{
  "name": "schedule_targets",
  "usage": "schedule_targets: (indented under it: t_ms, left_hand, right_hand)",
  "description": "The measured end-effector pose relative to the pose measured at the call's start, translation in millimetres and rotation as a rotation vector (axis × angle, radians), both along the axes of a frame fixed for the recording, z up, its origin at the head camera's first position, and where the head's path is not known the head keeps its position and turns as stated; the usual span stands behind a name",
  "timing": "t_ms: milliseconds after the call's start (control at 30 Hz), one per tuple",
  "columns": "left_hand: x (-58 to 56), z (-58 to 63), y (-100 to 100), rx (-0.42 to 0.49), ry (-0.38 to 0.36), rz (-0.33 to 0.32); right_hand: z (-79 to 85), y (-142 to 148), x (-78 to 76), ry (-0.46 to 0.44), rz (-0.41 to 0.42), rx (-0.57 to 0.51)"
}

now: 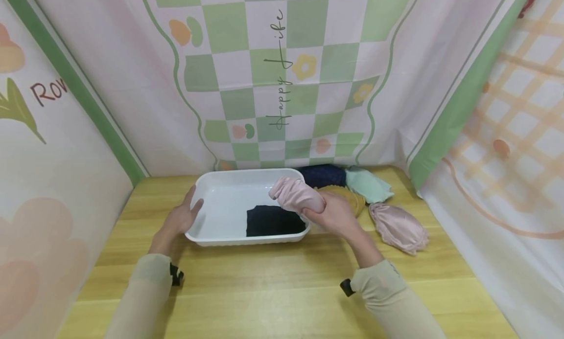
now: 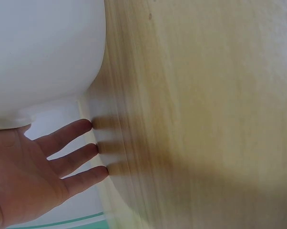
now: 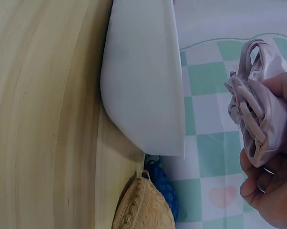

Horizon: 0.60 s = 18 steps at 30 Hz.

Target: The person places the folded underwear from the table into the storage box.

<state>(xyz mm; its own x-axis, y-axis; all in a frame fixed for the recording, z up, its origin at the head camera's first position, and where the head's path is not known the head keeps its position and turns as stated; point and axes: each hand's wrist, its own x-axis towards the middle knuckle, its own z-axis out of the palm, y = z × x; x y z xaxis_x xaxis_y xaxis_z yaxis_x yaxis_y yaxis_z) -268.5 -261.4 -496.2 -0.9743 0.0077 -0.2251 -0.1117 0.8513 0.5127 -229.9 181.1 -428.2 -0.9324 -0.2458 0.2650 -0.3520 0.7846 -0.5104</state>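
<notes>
My right hand (image 1: 336,214) holds a folded pink satin bra (image 1: 296,194) above the right side of a white tray (image 1: 246,241). Thin straps and a loop of the bra (image 3: 260,112) show in the right wrist view, with the thumb on one side and fingers beneath. Inside the tray, at its front right, lies a folded black cloth (image 1: 274,221). At the tray's left rim is my left hand (image 1: 179,218), thumb over the edge. Its straight, spread fingers (image 2: 74,160) extend along the outside, tips close to the table.
Right of the tray lie a mustard lace bra (image 3: 146,205), a dark blue lace piece (image 1: 323,174), a mint green piece (image 1: 369,183) and another pink satin piece (image 1: 398,226). The wooden table (image 1: 264,290) meets a checked curtain (image 1: 286,84) behind the tray.
</notes>
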Motion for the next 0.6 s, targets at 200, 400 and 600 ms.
schedule_targets:
  t_ms: [200, 400, 600]
  left_hand:
    - [0.3, 0.8, 0.6, -0.012, -0.002, 0.001]
    - [1.1, 1.3, 1.1, -0.010, 0.008, -0.004]
    - [2.3, 2.9, 1.6, -0.015, 0.012, -0.010]
  right_hand:
    - [-5.4, -6.3, -6.4, 0.038, 0.049, 0.019]
    - [-5.5, -13.4, -11.1, 0.023, 0.080, 0.039]
    - [-9.5, -21.3, -18.0, 0.045, 0.109, 0.089]
